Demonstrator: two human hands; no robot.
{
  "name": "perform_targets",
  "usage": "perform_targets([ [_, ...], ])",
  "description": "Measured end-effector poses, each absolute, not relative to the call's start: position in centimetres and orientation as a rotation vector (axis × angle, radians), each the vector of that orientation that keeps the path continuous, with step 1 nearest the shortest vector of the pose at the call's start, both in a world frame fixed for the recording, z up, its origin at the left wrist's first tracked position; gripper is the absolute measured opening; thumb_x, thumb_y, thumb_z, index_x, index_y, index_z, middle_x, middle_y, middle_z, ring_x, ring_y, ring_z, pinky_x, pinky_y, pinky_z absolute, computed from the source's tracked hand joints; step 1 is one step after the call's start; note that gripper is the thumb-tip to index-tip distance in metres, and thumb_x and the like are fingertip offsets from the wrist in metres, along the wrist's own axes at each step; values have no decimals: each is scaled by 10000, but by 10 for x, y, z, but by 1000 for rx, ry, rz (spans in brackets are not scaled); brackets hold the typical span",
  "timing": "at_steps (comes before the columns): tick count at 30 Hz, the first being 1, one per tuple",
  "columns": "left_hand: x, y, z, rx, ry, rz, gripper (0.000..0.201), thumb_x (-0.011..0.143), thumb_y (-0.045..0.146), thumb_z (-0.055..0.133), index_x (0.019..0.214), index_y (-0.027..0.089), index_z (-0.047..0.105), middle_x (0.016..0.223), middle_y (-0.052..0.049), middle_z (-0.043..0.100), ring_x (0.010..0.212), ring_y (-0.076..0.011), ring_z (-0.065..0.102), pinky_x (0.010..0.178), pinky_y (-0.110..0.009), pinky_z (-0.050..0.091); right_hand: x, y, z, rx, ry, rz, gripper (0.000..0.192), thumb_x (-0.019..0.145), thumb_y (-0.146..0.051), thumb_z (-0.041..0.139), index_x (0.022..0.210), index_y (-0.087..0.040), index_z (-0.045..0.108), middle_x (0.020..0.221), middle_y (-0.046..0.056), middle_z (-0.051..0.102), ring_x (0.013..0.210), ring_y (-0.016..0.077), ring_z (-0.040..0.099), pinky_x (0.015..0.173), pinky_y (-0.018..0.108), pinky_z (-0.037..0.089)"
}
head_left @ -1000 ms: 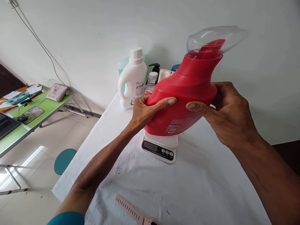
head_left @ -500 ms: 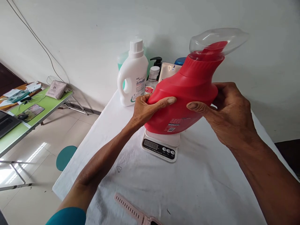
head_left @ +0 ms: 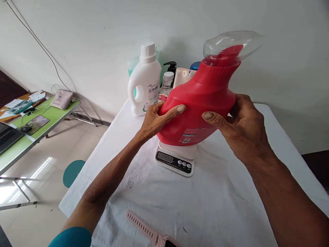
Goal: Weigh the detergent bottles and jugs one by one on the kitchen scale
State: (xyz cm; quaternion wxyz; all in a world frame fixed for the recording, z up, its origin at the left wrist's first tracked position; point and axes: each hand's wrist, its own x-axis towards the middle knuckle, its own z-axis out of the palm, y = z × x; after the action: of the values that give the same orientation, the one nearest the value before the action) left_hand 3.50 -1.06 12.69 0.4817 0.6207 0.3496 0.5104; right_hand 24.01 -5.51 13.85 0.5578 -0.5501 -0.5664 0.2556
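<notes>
1. The left hand point(head_left: 153, 120) wraps the near side of a red detergent bottle point(head_left: 199, 106); its fingers point(head_left: 174, 111) are curled closed on the plastic, the thumb lying flat along the front face.
2. The right hand point(head_left: 240, 132) clasps the bottle's far side, thumb pressed on the front and the remaining fingers folded behind the body, so both hands grip it firmly.
3. The bottle is tilted, its neck leaning up and to the right, and its base sits just above or on the platform of a digital kitchen scale point(head_left: 176, 158); contact cannot be told. A clear cap point(head_left: 232, 44) covers the red spout.
4. The scale rests on a worktop point(head_left: 180, 206) covered with a creased white cloth. A pink watch strap point(head_left: 146, 231) lies near its front edge.
5. At the back of the worktop, against the white wall, stand a white detergent bottle point(head_left: 145, 82) with a handle, a small clear bottle point(head_left: 166, 85) with a white cap, a black pump dispenser point(head_left: 170, 67) and a beige pouch point(head_left: 183, 77).
6. To the left, a green folding table point(head_left: 28, 132) carries a pouch, papers and a mouse pad. A teal stool point(head_left: 73, 171) stands on the tiled floor point(head_left: 38, 192) between the two tables.
</notes>
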Motion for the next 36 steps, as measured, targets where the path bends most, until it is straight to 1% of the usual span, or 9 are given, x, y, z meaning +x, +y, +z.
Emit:
perform_targets([
  [4, 27, -8, 118, 1660, 878, 1412, 505, 958, 676, 577, 820, 196, 645, 823, -43, 626, 788, -171, 591, 739, -317, 497, 241, -62, 126, -1158, -1283, 593, 536, 823, -721, 743, 1171, -323, 651, 1327, 36, 672, 1301, 307, 606, 1047, 534, 507],
  [6, 23, -3, 106, 1577, 944, 1559, 583, 982, 735, 459, 888, 200, 670, 892, -62, 656, 850, -186, 611, 800, -332, 511, 241, -66, 112, -1126, -1095, 564, 550, 886, -782, 607, 1095, -276, 657, 1258, 65, 695, 1243, 299, 645, 1028, 535, 510],
  [8, 21, 2, 89, 1385, 1033, 1633, 646, 979, 774, 404, 837, 192, 647, 808, -56, 624, 766, -168, 579, 751, -318, 493, 240, -68, 92, -1148, -828, 545, 612, 898, -814, 511, 984, -223, 646, 1085, 85, 721, 1069, 272, 703, 951, 496, 543],
  [12, 17, 8, 48, 1065, 1156, 1614, 635, 958, 765, 482, 677, 196, 515, 622, 7, 450, 578, -117, 410, 594, -285, 382, 238, -69, 42, -1268, -476, 598, 556, 895, -731, 521, 829, -188, 615, 775, 53, 680, 733, 188, 676, 755, 365, 577],
  [14, 14, 6, 32, 1040, 1195, 1592, 625, 957, 743, 511, 650, 200, 471, 600, 20, 419, 553, -107, 378, 567, -279, 349, 238, -70, 21, -1299, -448, 634, 530, 902, -696, 542, 794, -183, 617, 718, 46, 666, 664, 175, 659, 679, 334, 572],
  [18, 7, 1, 16, 1144, 1259, 1518, 583, 969, 683, 540, 649, 201, 467, 587, 25, 436, 537, -103, 395, 555, -278, 339, 241, -74, 1, -1317, -480, 661, 518, 946, -661, 522, 770, -186, 629, 689, 39, 660, 618, 165, 651, 567, 284, 532],
  [22, 2, 3, 14, 1199, 1276, 1479, 550, 972, 633, 556, 645, 202, 457, 586, 34, 424, 531, -97, 381, 545, -277, 321, 244, -76, -1, -1339, -553, 648, 530, 959, -659, 503, 755, -191, 645, 666, 36, 657, 595, 166, 645, 532, 278, 508],
  [25, 2, 6, 11, 1210, 1286, 1463, 536, 963, 619, 567, 647, 203, 449, 589, 39, 422, 541, -95, 372, 547, -274, 312, 243, -77, 2, -1355, -581, 647, 569, 914, -720, 535, 726, -194, 644, 644, 38, 649, 564, 169, 624, 519, 294, 495],
  [36, 4, 8, 6, 1261, 1325, 1429, 529, 940, 623, 582, 649, 210, 423, 598, 40, 427, 572, -103, 374, 571, -271, 304, 237, -81, 8, -1373, -644, 621, 577, 885, -737, 587, 706, -193, 652, 641, 53, 649, 558, 204, 608, 546, 352, 478],
])
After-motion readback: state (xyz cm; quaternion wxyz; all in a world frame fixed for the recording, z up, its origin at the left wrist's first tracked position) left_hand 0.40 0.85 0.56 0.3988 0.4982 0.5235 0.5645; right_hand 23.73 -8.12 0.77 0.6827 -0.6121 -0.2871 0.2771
